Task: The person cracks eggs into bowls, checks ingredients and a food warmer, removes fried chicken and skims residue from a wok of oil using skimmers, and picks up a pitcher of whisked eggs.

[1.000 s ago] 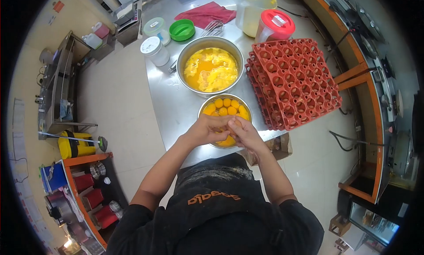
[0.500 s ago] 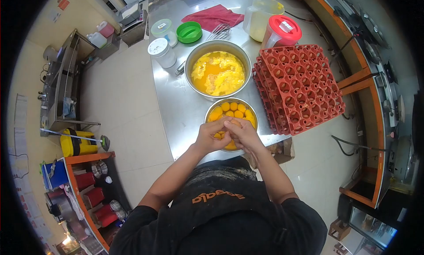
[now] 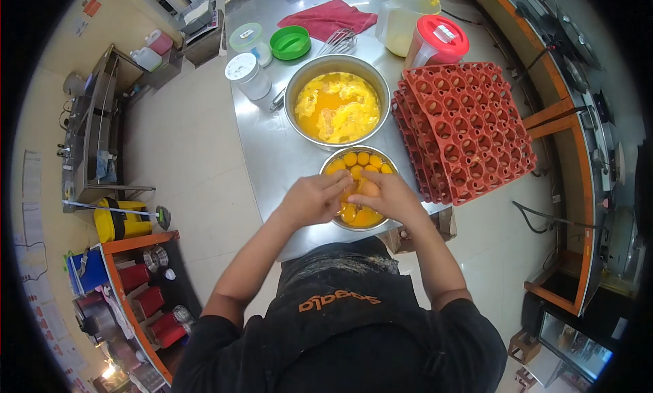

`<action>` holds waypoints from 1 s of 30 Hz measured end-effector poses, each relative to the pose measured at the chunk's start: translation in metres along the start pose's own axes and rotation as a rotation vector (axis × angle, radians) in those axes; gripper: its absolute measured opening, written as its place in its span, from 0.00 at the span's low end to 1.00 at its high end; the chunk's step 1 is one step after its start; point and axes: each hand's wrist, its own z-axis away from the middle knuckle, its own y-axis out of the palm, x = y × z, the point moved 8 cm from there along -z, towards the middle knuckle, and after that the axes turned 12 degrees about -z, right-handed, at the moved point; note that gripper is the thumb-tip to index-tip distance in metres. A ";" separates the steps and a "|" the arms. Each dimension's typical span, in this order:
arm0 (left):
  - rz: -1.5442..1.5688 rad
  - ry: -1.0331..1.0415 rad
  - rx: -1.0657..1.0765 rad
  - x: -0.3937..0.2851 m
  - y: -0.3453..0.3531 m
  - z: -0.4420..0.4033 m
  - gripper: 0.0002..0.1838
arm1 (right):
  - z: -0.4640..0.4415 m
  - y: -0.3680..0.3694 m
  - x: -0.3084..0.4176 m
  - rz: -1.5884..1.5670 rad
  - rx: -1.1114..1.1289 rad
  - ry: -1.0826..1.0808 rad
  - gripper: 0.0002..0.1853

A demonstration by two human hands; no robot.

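Note:
A small metal bowl point(image 3: 393, 221) holds several whole yolks point(image 3: 362, 217) in clear liquid at the table's near edge. My left hand point(image 3: 314, 200) is over its left side, fingers curled and pointing inward; what lies inside them is hidden. Over the bowl's right side, my right hand point(image 3: 390, 198) grips a light brown eggshell point(image 3: 369, 189) between thumb and fingers. Whether the shell is whole or a half is unclear. Just beyond stands a larger metal pot point(image 3: 291, 117) of partly mixed yellow egg point(image 3: 350, 110).
Stacked red egg trays point(image 3: 469, 131) stand to the right. Behind the pot are a whisk point(image 3: 340, 42), green lid point(image 3: 290, 43), red cloth point(image 3: 326, 19), clear jars point(image 3: 250, 80), a plastic jug point(image 3: 401, 25) and a red-lidded container point(image 3: 441, 36). A steel table point(image 3: 262, 148) carries them.
My hands were together over the small bowl and have moved apart, the left to the left, the right to the right. The eggshell now shows by my right thumb.

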 end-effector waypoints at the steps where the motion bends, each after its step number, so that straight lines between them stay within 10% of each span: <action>1: -0.084 0.031 0.044 -0.003 -0.005 -0.005 0.24 | -0.002 -0.012 0.024 0.141 0.023 0.076 0.34; 6: -0.012 0.117 0.054 -0.035 -0.019 -0.029 0.28 | 0.018 -0.034 0.055 -0.107 0.060 0.000 0.31; 11: 0.239 0.308 0.005 -0.117 0.007 -0.050 0.31 | 0.121 -0.064 0.013 -0.583 -0.395 -0.151 0.26; 13: 0.294 0.321 0.027 -0.134 0.015 -0.060 0.32 | 0.180 -0.062 -0.064 -0.891 -0.507 0.099 0.29; 17: 0.350 0.235 0.109 -0.130 0.034 -0.061 0.30 | 0.258 -0.083 -0.129 -0.422 -0.899 0.752 0.33; 19: 0.334 0.179 0.082 -0.101 0.030 -0.056 0.28 | 0.284 -0.082 -0.177 0.134 -0.829 0.918 0.33; 24: 0.373 -0.250 -0.047 0.001 -0.026 -0.033 0.25 | 0.174 -0.002 -0.097 -0.961 -0.399 0.444 0.30; 30: 0.239 -0.481 -0.320 0.095 -0.104 0.044 0.21 | 0.094 0.081 -0.063 -1.473 -0.328 0.510 0.32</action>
